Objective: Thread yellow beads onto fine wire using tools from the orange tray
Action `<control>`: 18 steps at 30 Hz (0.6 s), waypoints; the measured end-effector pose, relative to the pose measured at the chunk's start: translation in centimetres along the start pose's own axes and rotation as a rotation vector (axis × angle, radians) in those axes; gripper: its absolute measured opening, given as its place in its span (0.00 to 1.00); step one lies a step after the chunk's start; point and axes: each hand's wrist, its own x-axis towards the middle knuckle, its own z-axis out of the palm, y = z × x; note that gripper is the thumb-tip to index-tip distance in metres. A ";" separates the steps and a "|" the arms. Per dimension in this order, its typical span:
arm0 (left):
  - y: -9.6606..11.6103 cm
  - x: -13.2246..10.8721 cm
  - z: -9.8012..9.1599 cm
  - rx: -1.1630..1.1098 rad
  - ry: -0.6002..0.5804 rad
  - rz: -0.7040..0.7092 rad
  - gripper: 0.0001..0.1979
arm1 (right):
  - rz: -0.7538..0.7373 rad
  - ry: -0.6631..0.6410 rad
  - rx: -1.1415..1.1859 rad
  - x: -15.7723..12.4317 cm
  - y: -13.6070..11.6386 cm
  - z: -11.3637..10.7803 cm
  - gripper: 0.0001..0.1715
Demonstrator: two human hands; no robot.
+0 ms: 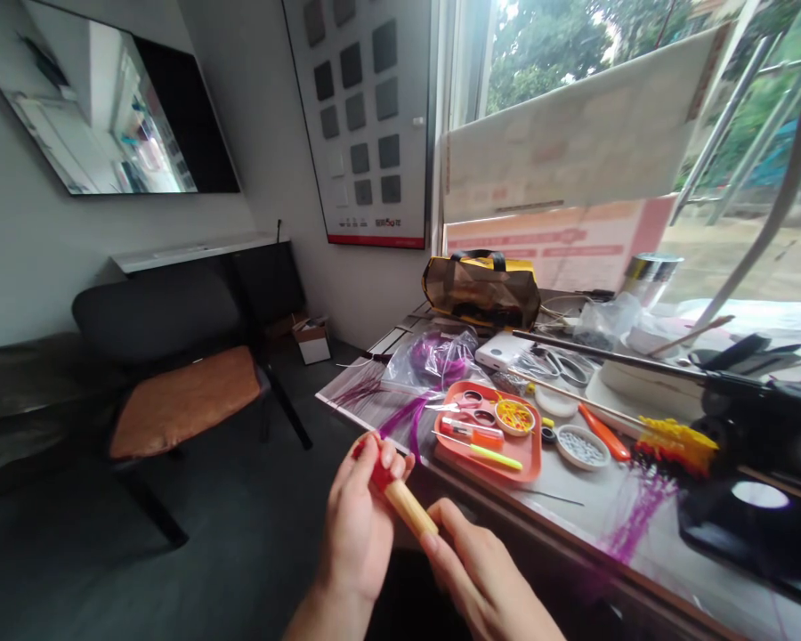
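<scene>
My left hand [367,499] is closed around the red upper end of a short pale wooden handle [407,506]. The handle slants down to the right, and the fingers and thumb of my right hand [473,561] grip its lower end. What the red part is, my left fingers partly hide. Just beyond my hands, an orange tray [532,409] on the table bears pink-handled scissors [473,403], a red-and-clear tool [477,434], a yellow-green stick [490,457] and a bowl of small yellow and orange pieces [513,416].
Purple strands [410,418] hang toward the table's near edge. A dish of pale beads [580,447] and an orange-handled tool [604,433] lie right of the tray. A rod with yellow-red tufts [674,442] crosses the right side. A chair [187,401] stands left.
</scene>
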 end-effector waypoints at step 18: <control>3.5 5.4 -0.2 0.419 -0.127 -0.048 0.12 | 0.323 0.297 -0.959 4.3 1.2 -8.4 0.08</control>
